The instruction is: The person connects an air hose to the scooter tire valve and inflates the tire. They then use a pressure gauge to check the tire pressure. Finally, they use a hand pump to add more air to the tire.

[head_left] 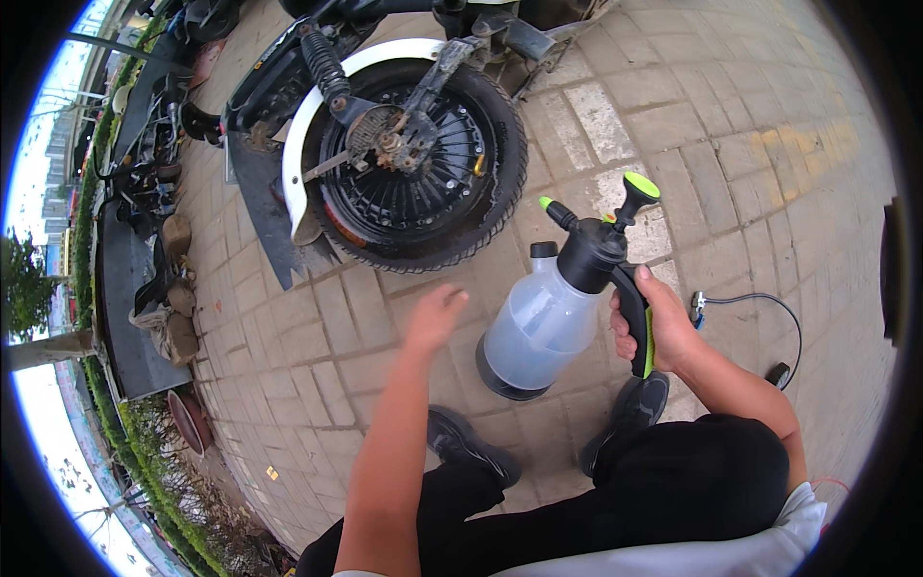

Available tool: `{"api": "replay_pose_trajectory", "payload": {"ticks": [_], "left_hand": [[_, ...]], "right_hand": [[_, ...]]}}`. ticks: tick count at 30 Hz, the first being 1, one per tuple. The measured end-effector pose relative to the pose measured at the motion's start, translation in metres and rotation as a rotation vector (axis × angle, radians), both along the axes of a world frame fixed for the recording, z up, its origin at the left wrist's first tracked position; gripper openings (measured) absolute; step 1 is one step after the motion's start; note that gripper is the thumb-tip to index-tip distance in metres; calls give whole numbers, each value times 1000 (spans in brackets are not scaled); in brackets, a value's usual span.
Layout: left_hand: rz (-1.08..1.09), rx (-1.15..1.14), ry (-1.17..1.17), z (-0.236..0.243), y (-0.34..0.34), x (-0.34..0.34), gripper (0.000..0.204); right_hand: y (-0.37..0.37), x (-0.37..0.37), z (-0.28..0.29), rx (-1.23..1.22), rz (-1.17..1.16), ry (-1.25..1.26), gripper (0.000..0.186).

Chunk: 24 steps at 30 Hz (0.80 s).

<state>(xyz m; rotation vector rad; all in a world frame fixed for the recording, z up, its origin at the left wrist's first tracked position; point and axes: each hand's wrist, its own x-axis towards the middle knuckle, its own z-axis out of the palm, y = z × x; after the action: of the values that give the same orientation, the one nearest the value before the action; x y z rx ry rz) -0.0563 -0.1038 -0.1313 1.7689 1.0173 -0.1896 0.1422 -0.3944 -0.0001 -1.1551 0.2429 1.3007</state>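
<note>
My right hand (654,313) grips the black and green handle of a translucent pressure sprayer (529,332), which has a black top, a green-tipped nozzle and a pump knob, and stands slightly tilted in front of me. My left hand (437,313) is open and empty, fingers loosely curled, in the air to the left of the sprayer and below the wheel. Ahead is a black scooter wheel (433,202) with a white mudguard (298,168), rusty hub parts and a coil shock absorber.
A black hose with a metal fitting (769,298) and a small round black piece (777,375) lie at right on the paving (740,231). Further scooters (159,202), a red-brown bowl (187,423) and a hedge (144,462) line the left. My shoes and knees are below.
</note>
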Motion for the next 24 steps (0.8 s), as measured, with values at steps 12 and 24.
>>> {"api": "replay_pose_trajectory", "payload": {"ticks": [12,24], "left_hand": [[-317,375,207,66,33,-28,41],[201,841,33,61,16,8,96]], "right_hand": [[-9,0,-6,35,-60,16,58],[-10,-3,-9,10,-16,-61,58]]}}
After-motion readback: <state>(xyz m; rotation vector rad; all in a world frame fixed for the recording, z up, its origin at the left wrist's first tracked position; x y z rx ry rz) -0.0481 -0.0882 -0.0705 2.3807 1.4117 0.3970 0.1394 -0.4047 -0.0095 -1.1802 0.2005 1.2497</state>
